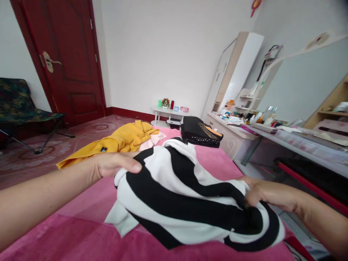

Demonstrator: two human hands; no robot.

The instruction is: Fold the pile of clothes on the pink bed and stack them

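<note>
A black-and-white striped knit garment (179,203) is bunched and folded over itself, held above the pink bedspread (89,224). My left hand (119,165) grips its left edge, the thumb lying on top and the other fingers hidden beneath the cloth. On the other side, my right hand (258,192) clutches the right part, its fingertips pressed into the folds. One corner of the fabric hangs down at the lower left. Which part of the garment each hand holds, I cannot tell.
A yellow garment (122,139) lies spread on the far left of the bed beside a pale pink cloth (152,139). Folded dark clothes (199,132) are stacked at the far end. A cluttered dressing table (233,127) stands right; a camouflage folding chair (24,105) stands left.
</note>
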